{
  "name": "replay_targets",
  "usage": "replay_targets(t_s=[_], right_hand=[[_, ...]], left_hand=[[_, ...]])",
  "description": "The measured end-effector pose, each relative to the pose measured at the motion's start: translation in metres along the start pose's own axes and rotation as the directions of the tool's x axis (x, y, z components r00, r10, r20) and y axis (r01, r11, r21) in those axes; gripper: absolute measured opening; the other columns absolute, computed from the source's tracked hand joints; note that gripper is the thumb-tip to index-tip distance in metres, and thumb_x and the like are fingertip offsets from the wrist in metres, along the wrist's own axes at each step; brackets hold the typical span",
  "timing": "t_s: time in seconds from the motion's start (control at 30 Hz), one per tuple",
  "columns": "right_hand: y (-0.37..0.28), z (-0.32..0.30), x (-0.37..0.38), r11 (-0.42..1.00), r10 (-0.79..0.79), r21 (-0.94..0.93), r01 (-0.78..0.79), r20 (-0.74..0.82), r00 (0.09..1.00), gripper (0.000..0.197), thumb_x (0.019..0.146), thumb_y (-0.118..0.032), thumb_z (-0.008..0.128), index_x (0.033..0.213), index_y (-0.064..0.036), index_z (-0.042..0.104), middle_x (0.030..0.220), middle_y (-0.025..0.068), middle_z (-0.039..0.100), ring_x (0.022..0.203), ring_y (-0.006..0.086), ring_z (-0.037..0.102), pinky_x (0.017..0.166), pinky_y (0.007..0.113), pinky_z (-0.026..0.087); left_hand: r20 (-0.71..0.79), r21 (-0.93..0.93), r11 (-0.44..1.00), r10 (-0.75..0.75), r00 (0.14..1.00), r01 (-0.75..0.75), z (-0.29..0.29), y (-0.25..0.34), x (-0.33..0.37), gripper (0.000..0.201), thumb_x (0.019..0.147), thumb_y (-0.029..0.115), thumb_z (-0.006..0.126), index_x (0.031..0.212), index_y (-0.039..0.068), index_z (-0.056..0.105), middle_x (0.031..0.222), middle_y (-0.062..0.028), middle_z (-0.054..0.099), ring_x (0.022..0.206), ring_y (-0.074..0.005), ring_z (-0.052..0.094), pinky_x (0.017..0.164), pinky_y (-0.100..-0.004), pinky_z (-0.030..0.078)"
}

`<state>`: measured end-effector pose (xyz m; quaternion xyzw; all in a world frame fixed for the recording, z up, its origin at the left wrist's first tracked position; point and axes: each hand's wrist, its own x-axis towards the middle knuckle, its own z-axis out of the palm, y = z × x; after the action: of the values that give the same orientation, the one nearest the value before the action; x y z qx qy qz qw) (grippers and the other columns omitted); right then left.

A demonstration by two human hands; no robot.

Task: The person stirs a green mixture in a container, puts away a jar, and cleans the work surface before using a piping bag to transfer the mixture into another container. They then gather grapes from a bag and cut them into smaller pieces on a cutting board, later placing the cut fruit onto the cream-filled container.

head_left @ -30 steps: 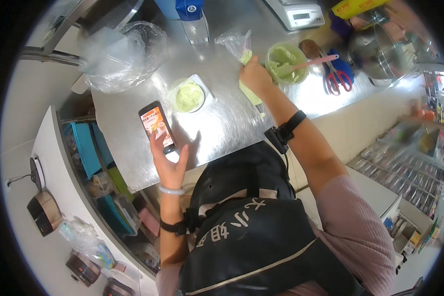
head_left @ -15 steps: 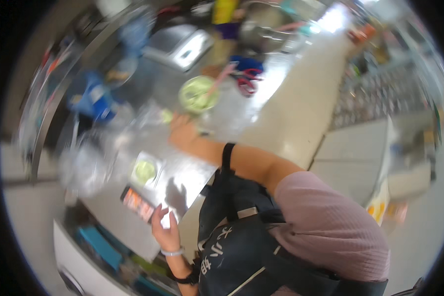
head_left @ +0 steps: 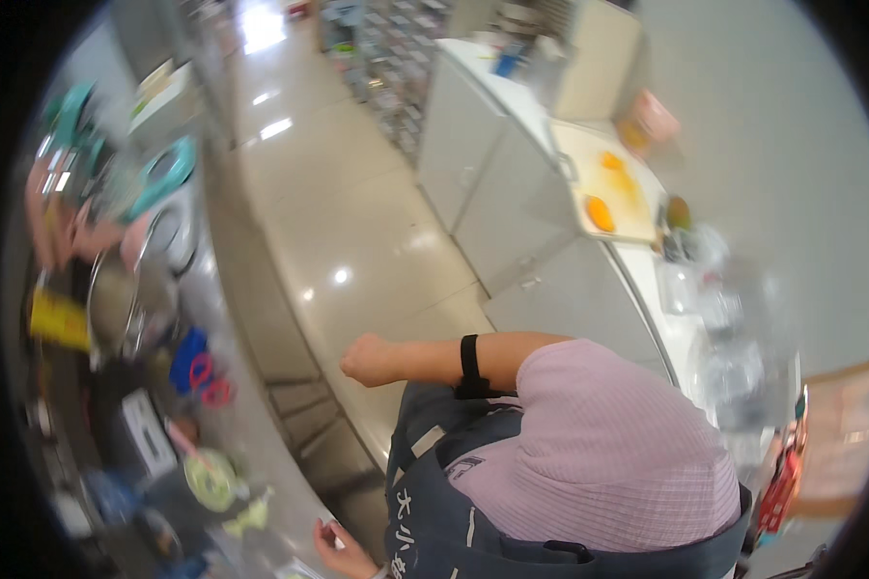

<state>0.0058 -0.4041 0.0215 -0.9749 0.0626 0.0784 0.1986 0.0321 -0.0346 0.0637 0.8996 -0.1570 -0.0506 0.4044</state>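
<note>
My right hand (head_left: 367,360) is curled into a fist over the floor, between the two counters, with nothing visible in it. My left hand (head_left: 346,554) is at the near edge of the left counter, its fingers apart and slightly bent, holding nothing I can see. Beside it on the steel counter lies a pale green, crumpled-looking piece (head_left: 248,519). A bowl of pale green food (head_left: 211,481) with a pink-handled tool (head_left: 181,437) in it stands just beyond. Red-handled scissors (head_left: 214,379) lie further along.
On the left counter are a metal pot (head_left: 130,304), a yellow object (head_left: 60,321) and a teal-rimmed item (head_left: 167,176). Across the tiled floor (head_left: 343,227), white cabinets (head_left: 526,227) carry a cutting board (head_left: 637,218) with orange mango pieces (head_left: 600,213) and clear plastic containers (head_left: 719,309).
My view has swung right, toward the white cabinets. The right hand has left the pale green piece beside the bowl and closed over the floor. The left hand stays low by the counter edge.
</note>
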Motion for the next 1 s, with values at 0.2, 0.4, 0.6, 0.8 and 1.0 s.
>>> replay_targets(t_s=[0.2, 0.4, 0.6, 0.8, 1.0], right_hand=[[0.151, -0.055, -0.121, 0.864, 0.501, 0.201, -0.462, -0.253, 0.828, 0.018, 0.081, -0.024, 0.057, 0.073, -0.0082, 0.063, 0.064, 0.0119, 0.06, 0.065, 0.0344, 0.06, 0.057, 0.045, 0.047], [0.216, -0.114, -0.252, 0.587, 0.8, 0.371, -0.72, -0.401, 0.445, 0.029, 0.08, -0.033, 0.058, 0.069, -0.0067, 0.063, 0.069, 0.014, 0.063, 0.064, 0.035, 0.061, 0.059, 0.046, 0.048], [0.207, -0.089, -0.336, 0.169, 0.942, 0.626, -0.761, -0.331, -0.064, 0.031, 0.087, -0.034, 0.052, 0.071, -0.0095, 0.061, 0.069, 0.013, 0.062, 0.065, 0.0336, 0.06, 0.06, 0.043, 0.048], [0.139, -0.031, -0.376, -0.214, 0.766, 0.698, -0.684, -0.314, -0.561, 0.024, 0.088, -0.025, 0.05, 0.074, -0.0073, 0.06, 0.071, 0.0154, 0.061, 0.069, 0.0346, 0.061, 0.062, 0.045, 0.048], [0.024, -0.025, -0.346, -0.591, 0.538, 0.692, -0.414, -0.045, -0.842, 0.019, 0.083, -0.021, 0.052, 0.074, -0.0062, 0.059, 0.07, 0.0151, 0.061, 0.066, 0.035, 0.061, 0.06, 0.045, 0.048]], left_hand=[[0.412, -0.146, 0.97, 0.24, 0.879, -0.196, 0.123, 0.099, 0.083, 0.026, 0.089, 0.012, 0.06, 0.111, -0.001, 0.057, 0.084, -0.0091, 0.061, 0.075, -0.0143, 0.057, 0.066, -0.0257, 0.048], [0.556, -0.315, 0.801, 0.59, 0.585, -0.509, 0.26, 0.245, 0.144, 0.022, 0.087, 0.006, 0.059, 0.107, -0.004, 0.058, 0.084, -0.0129, 0.062, 0.074, -0.0188, 0.059, 0.067, -0.0296, 0.048], [0.705, -0.499, 0.651, 0.689, 0.17, -0.572, 0.364, 0.343, 0.15, 0.022, 0.087, 0.006, 0.059, 0.107, -0.002, 0.059, 0.085, -0.0117, 0.063, 0.076, -0.0187, 0.061, 0.068, -0.0299, 0.049], [0.62, -0.746, 0.353, 0.678, -0.396, -0.565, 0.454, 0.406, 0.138, 0.024, 0.087, 0.008, 0.059, 0.11, -0.002, 0.057, 0.082, -0.0108, 0.062, 0.074, -0.0177, 0.059, 0.069, -0.03, 0.049], [0.395, -0.919, 0.18, 0.469, -0.79, -0.352, 0.53, 0.455, 0.117, 0.032, 0.086, 0.009, 0.06, 0.118, 0.004, 0.055, 0.092, -0.0144, 0.061, 0.081, -0.0245, 0.06, 0.072, -0.035, 0.051]])
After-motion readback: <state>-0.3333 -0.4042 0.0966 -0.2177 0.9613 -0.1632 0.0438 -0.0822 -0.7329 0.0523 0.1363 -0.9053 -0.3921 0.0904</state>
